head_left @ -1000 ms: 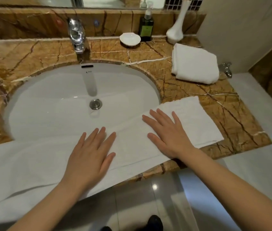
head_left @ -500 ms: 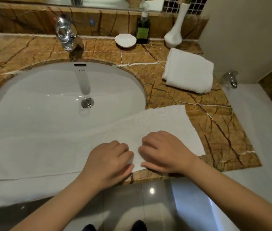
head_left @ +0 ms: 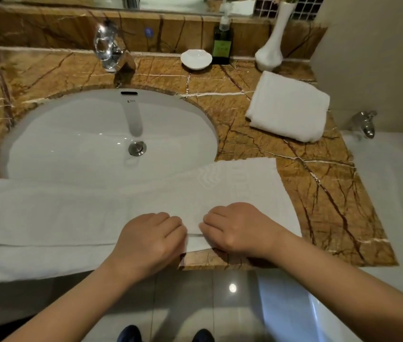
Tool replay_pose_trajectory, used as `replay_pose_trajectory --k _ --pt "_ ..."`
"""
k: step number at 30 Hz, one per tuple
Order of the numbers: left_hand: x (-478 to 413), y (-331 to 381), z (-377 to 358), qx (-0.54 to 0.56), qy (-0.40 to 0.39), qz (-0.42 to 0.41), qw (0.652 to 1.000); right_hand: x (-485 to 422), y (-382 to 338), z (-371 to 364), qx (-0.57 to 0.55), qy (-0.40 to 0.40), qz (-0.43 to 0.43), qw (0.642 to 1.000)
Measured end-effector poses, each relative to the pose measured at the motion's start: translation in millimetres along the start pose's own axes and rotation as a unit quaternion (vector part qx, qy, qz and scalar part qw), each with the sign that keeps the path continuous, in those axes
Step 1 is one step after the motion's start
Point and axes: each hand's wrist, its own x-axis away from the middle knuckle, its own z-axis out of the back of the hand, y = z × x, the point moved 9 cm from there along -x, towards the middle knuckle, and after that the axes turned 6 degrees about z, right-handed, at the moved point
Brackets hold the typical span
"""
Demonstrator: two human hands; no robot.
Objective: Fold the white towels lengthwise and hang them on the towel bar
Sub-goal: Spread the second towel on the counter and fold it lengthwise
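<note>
A long white towel (head_left: 72,213) lies folded lengthwise across the front of the marble counter (head_left: 319,193), covering the sink's near rim and running off the left edge. My left hand (head_left: 151,238) and my right hand (head_left: 237,228) sit side by side at its near edge, fingers curled and pinching the cloth there. A second white towel (head_left: 289,107), folded into a thick square, lies at the back right of the counter. No towel bar is in view.
A white oval sink (head_left: 96,134) with a chrome faucet (head_left: 106,50) fills the counter's left. A soap dish (head_left: 196,59), a green pump bottle (head_left: 222,43) and a white vase (head_left: 270,50) stand along the back. A white bathtub rim (head_left: 388,193) with a chrome tap (head_left: 366,123) is to the right.
Both hands were flat on the towel a second ago; they drew back to its near edge, came together and curled onto the cloth. Since half a second ago they have barely moved.
</note>
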Motion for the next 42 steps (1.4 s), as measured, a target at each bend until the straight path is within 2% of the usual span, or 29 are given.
replay_pose_trajectory --k 6,12,19,22,25,27,34,39,42 --pt "8.9 5.9 -3.4 0.000 0.022 -0.021 1.000 17.4 -8.6 19.5 0.019 0.111 -0.035 0.993" --pt "10.3 3.7 0.1 0.022 0.018 0.002 1.000 49.7 3.2 8.4 -0.026 0.103 -0.081 0.991" --pt "23.1 -12.3 1.7 0.042 -0.006 0.093 0.995 97.8 25.5 26.7 0.017 0.097 -0.108 0.989" --pt "21.8 -4.6 3.2 0.035 0.031 0.081 0.996 109.4 36.3 35.7 0.044 0.108 -0.111 0.987" --pt "18.7 2.3 3.7 0.027 0.047 0.062 0.997 112.7 40.6 56.6 0.060 0.154 -0.112 0.980" --pt "16.6 0.9 3.6 0.032 0.040 0.062 0.997 121.6 44.0 60.3 0.061 0.166 -0.128 0.976" --pt "15.8 -24.6 0.9 0.047 -0.016 0.163 0.985 147.4 43.6 30.7 -0.011 0.086 -0.173 0.981" --pt "25.4 -41.3 0.9 0.050 -0.055 0.227 0.971 143.1 46.6 36.0 -0.010 0.089 -0.193 0.977" --pt "21.4 -40.4 -0.6 0.045 -0.076 0.229 0.969 136.5 49.1 54.6 -0.001 0.135 -0.188 0.973"
